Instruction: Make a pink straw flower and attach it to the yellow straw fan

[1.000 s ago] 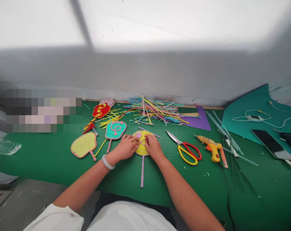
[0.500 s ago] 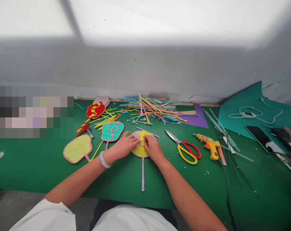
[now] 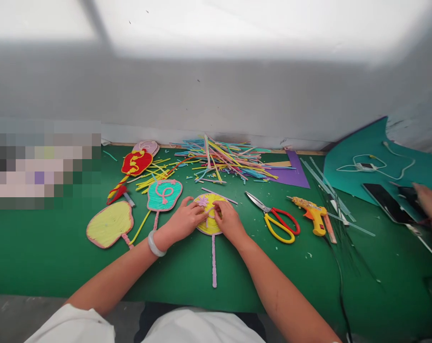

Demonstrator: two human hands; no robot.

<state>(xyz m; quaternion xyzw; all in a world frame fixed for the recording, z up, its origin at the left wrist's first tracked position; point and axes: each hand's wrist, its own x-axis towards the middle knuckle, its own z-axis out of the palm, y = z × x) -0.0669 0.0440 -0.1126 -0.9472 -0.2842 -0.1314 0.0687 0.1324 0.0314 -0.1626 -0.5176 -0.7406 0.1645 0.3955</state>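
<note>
A round yellow fan (image 3: 212, 229) covered in pipe cleaner lies on the table, its lilac handle (image 3: 214, 262) pointing towards me. A lilac flower (image 3: 203, 201) sits on its upper left. My left hand (image 3: 185, 220) rests over the fan's left side, fingers apart and tips touching its face. My right hand (image 3: 230, 223) pinches a curved lilac pipe cleaner (image 3: 211, 209) against the fan's middle. The fingers partly hide this strip. A straight lilac pipe cleaner (image 3: 219, 195) lies just behind the fan.
Scissors (image 3: 273, 216) and a yellow glue gun (image 3: 312, 214) lie to the right. Behind is a pipe cleaner pile (image 3: 226, 159). A teal fan (image 3: 165, 195), a yellow-green fan (image 3: 110, 225) and a red fan (image 3: 137, 163) lie left. Another person's hand (image 3: 430, 200) is at far right, by phones.
The view has shifted slightly. My hands stay on the fan with only small finger movements. The other person's hand at the right reaches further into view.
</note>
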